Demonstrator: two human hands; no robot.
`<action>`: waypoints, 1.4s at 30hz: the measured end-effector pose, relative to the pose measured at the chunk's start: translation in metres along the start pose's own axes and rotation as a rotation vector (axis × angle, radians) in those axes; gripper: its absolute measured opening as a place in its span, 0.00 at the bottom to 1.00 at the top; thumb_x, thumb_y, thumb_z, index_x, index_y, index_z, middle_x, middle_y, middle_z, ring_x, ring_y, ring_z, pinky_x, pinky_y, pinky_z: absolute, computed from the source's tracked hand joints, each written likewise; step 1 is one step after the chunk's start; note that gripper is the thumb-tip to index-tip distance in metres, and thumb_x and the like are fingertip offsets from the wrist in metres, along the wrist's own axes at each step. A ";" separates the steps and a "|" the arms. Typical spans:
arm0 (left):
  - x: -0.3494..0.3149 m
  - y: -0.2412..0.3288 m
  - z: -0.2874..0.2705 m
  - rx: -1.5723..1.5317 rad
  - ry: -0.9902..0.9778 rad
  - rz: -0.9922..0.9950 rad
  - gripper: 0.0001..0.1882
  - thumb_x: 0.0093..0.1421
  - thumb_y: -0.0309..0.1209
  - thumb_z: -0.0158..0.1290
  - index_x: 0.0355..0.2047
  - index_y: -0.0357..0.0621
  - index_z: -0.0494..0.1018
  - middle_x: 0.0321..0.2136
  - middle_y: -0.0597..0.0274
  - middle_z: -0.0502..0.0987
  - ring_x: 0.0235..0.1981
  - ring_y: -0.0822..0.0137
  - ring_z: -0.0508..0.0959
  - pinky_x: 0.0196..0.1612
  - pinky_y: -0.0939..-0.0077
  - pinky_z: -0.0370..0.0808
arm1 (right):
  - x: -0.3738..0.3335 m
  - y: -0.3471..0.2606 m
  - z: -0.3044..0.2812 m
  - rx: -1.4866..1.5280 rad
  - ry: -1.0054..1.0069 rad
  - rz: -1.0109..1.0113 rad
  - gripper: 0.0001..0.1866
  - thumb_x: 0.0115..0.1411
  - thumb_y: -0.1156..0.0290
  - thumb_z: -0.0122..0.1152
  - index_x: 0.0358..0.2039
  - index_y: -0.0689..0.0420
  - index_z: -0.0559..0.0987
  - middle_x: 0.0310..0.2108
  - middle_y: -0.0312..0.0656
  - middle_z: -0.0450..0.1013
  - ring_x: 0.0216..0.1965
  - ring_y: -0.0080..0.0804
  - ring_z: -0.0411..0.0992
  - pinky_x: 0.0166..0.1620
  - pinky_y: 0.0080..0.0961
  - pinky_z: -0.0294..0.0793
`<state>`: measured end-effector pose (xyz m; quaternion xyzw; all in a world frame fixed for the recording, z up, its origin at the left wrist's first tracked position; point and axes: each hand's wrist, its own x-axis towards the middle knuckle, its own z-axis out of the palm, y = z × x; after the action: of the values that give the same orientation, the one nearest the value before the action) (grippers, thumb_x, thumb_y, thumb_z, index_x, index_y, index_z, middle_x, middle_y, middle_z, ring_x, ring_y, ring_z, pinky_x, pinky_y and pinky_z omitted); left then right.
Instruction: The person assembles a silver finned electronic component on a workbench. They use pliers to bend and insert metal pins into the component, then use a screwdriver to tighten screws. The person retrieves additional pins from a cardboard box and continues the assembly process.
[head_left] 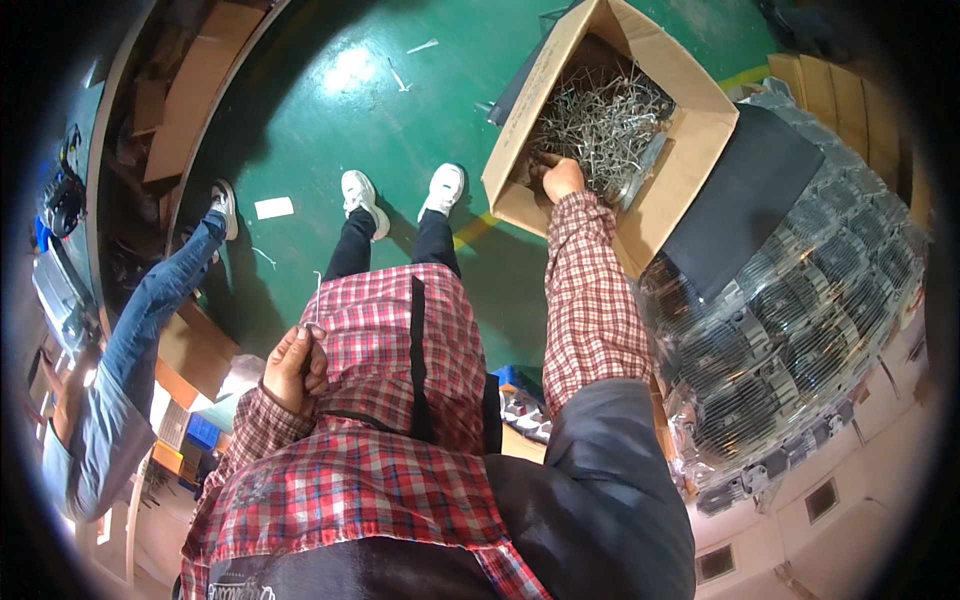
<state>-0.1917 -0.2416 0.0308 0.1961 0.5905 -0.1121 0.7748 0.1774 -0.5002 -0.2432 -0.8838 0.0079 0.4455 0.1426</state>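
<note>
My left hand (pixel 291 368) is closed in front of my lap, pinching a thin pale metal rod (pixel 318 293) that stands up from between thumb and fingers. My right arm stretches forward to an open cardboard box (pixel 690 165). Inside it, my right hand (pixel 563 181) is at the near left of a tangled heap of thin silver metal rods (pixel 603 118). Its fingers are curled and their tips lie in shadow, so what they hold cannot be made out. A flat grey piece (pixel 644 172) lies in the box, along the heap's right side.
Right of the box are a black sheet (pixel 745 195) and a plastic-wrapped stack of ribbed metal parts (pixel 780 330). Another person's jeans-clad leg (pixel 160 290) is at the left, near shelving with cardboard (pixel 205 85). A white paper (pixel 274 208) and small scraps lie on the green floor (pixel 330 130).
</note>
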 end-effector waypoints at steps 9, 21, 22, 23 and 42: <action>0.000 0.002 0.003 0.040 0.037 -0.029 0.14 0.71 0.42 0.43 0.39 0.47 0.71 0.15 0.69 0.64 0.12 0.78 0.58 0.15 0.82 0.56 | 0.013 -0.055 0.037 -0.792 -0.278 -0.132 0.13 0.59 0.74 0.59 0.44 0.63 0.81 0.44 0.53 0.78 0.48 0.44 0.77 0.46 0.33 0.76; -0.001 0.001 0.007 0.019 0.082 -0.017 0.13 0.71 0.41 0.43 0.39 0.46 0.71 0.15 0.67 0.64 0.11 0.77 0.57 0.15 0.82 0.56 | 0.011 -0.048 0.049 0.012 0.156 0.190 0.15 0.61 0.73 0.49 0.42 0.65 0.81 0.45 0.62 0.75 0.48 0.58 0.75 0.49 0.44 0.75; -0.002 0.002 0.006 0.013 0.083 -0.028 0.13 0.71 0.41 0.43 0.39 0.46 0.71 0.15 0.67 0.64 0.11 0.77 0.57 0.14 0.81 0.57 | 0.008 -0.051 0.050 0.035 0.188 0.212 0.15 0.61 0.74 0.49 0.42 0.65 0.81 0.45 0.62 0.75 0.48 0.58 0.74 0.49 0.44 0.75; -0.002 0.000 0.000 0.021 0.062 -0.023 0.13 0.71 0.41 0.44 0.39 0.46 0.71 0.15 0.67 0.64 0.11 0.77 0.57 0.14 0.81 0.57 | 0.007 -0.052 0.053 0.059 0.218 0.235 0.14 0.61 0.74 0.49 0.42 0.65 0.81 0.44 0.62 0.75 0.48 0.58 0.74 0.49 0.44 0.75; 0.001 0.003 -0.007 0.024 -0.004 0.010 0.13 0.72 0.41 0.41 0.39 0.47 0.69 0.16 0.69 0.64 0.12 0.77 0.56 0.15 0.82 0.55 | -0.067 -0.005 -0.087 1.018 -0.613 0.137 0.06 0.66 0.72 0.53 0.34 0.62 0.73 0.16 0.29 0.58 0.16 0.19 0.54 0.21 0.17 0.52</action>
<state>-0.1962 -0.2358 0.0290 0.2081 0.5868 -0.1156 0.7740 0.2057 -0.5255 -0.1401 -0.5328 0.2359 0.6287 0.5151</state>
